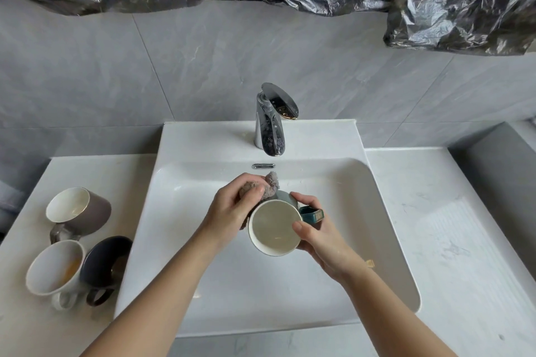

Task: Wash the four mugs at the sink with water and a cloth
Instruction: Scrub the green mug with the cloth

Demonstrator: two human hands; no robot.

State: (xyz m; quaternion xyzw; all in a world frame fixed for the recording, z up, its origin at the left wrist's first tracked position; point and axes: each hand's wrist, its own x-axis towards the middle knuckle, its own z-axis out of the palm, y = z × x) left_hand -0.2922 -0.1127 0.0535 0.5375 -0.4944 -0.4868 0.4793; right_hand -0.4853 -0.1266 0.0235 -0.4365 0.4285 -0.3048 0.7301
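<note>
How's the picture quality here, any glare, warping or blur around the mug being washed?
Head view: soft, even light, faint shadows; glare on the tap and the black plastic; wide-angle warping bows the counter edges; mug and cloth look sharp.

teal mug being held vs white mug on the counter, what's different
The teal mug is held over the sink by the right hand, the left hand holding a cloth against it; the white mug sits untouched on the counter. The white mug has an orange stain inside; the teal mug's inside looks plain. Both have pale insides and one handle.
</note>
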